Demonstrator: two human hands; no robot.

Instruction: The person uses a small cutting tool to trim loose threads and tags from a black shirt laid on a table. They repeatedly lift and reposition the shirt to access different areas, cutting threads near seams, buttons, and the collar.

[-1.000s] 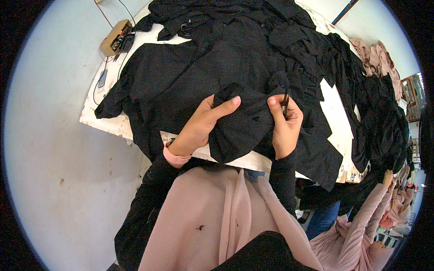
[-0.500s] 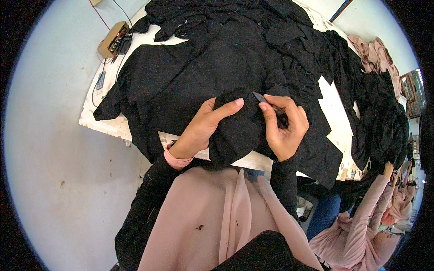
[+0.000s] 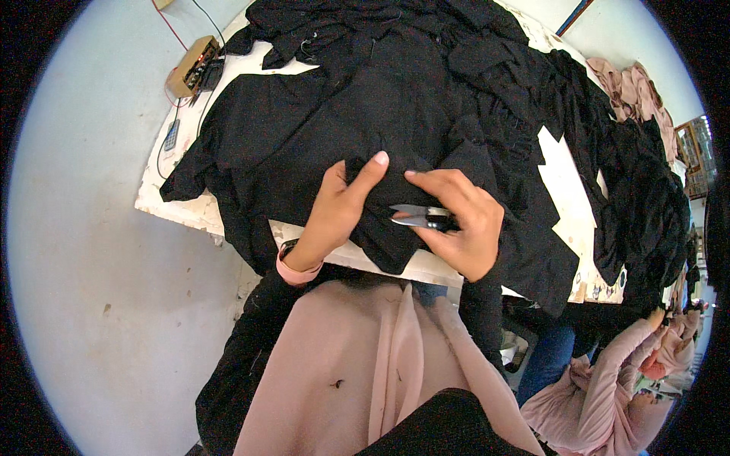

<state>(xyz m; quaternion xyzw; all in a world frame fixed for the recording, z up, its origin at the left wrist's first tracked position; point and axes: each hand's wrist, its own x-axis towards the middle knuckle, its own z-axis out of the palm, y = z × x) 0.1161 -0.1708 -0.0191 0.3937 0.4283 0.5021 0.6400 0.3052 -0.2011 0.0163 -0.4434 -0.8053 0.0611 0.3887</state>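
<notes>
Black cloth lies spread over the table in front of me. My left hand is closed on a fold of it, thumb on top and the other fingers hidden in or under the fabric. Thread snips rest in my right hand, their two metal blades apart and pointing left over the cloth. The index fingertip of that hand reaches out to the cloth, just right of my left thumb. A corner of the black cloth hangs down at the near table edge.
The white table shows between heaps of black fabric. A brown box with wires and a small grey keypad device sit at the left. Pink cloth is piled far right. A co-worker's sleeve is at lower right.
The held cloth has been lowered and flattened. The snips have turned from pointing up at the fold to pointing left, lower in my right palm. The left hand has shifted slightly left.
</notes>
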